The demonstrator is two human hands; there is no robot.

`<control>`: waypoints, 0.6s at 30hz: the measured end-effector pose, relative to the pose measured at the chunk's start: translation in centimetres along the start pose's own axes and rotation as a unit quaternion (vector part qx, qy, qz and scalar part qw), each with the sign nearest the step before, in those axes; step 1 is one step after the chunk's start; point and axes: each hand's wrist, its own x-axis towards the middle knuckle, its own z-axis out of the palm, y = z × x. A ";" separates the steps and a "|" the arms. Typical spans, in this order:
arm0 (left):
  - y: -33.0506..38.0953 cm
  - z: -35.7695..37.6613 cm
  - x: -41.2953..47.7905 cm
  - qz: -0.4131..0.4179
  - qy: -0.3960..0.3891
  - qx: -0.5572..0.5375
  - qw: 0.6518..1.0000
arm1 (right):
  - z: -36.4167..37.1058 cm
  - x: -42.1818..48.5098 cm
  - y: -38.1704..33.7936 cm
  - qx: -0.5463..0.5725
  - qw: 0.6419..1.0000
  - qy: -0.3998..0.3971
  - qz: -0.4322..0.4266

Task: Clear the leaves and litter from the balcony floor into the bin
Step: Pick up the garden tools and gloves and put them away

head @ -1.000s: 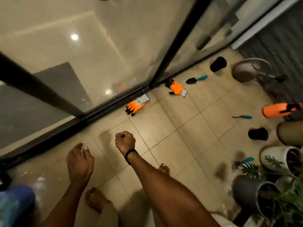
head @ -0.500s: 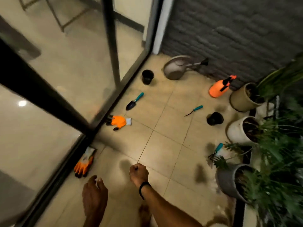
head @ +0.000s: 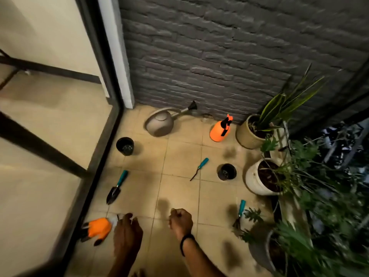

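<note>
our left hand hanging loose and empty beside the orange glove, right hand balled in a fist, balcony floor below us dotted with trowel, watering can, sprayer

The floor tiles under my left fingers and right fingers look smooth, with a dull sheen. Just left of my left fingers, the glove has a rubbery orange coat. Ahead of them, the trowel has a dark metal blade and a teal plastic handle. Far ahead, the wall is rough, matt brick and the spray bottle is shiny plastic. The glass door to their left is glossy.
</note>
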 end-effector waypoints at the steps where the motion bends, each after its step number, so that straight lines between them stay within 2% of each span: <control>1: 2.0 0.7 2.5 0.023 0.004 -0.001 1.000 | -0.3 2.3 -1.7 0.016 1.000 0.003 0.003; 4: 8.3 2.7 8.6 0.046 -0.027 0.017 0.998 | -0.9 8.3 -5.5 0.044 0.999 0.022 0.005; 9: 16.5 8.7 18.9 0.063 -0.012 0.044 0.997 | -1.6 20.2 -11.7 0.078 0.996 0.014 0.028; 13: 22.6 12.3 26.8 0.052 -0.015 0.044 0.998 | -2.8 26.0 -19.6 0.122 0.993 -0.003 0.009; 18: 29.3 15.3 37.9 0.019 -0.075 0.070 0.994 | -2.6 33.7 -26.8 0.113 0.993 -0.034 0.014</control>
